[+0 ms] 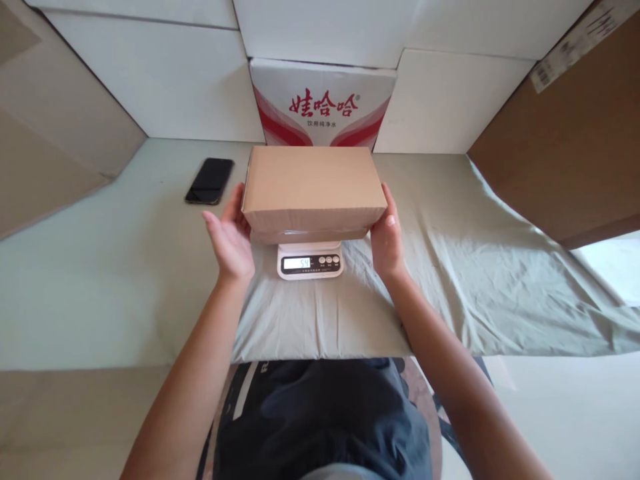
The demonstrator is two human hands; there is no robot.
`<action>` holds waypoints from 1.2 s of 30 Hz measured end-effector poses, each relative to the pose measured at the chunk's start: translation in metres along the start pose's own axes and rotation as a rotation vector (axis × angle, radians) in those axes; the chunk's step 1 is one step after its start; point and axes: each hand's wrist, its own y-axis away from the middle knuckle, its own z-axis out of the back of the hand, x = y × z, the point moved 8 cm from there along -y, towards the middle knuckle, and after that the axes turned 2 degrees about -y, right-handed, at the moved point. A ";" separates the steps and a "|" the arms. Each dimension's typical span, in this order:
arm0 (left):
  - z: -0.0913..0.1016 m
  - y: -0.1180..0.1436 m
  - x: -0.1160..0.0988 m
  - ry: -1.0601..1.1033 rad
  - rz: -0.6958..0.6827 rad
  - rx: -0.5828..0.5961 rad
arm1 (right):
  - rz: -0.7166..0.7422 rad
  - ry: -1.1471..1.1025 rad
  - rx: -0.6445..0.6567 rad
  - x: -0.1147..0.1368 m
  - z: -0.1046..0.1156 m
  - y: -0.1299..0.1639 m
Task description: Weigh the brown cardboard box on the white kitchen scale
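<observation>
Left hand [231, 239] and right hand [387, 241], spread flat, pressed the left and right ends of a closed cardboard box [313, 190] sitting on a white digital scale [310, 262]; off-centre overhang could tip it onto the green cloth [475, 267].

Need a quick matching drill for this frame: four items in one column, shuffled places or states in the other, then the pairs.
Items:
1. cardboard box
2. phone
3. scale
4. red-and-white carton

Places or states:
A. upright against the back wall, behind the box
B. lying flat on the cloth, far left, screen dark
C. between the left hand and right hand, on top of the scale
D. under the box, display lit

Pairs: 1-C, 2-B, 3-D, 4-A
</observation>
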 end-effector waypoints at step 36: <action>-0.007 0.006 0.006 -0.059 -0.014 0.031 | 0.010 0.001 0.013 0.004 -0.010 -0.001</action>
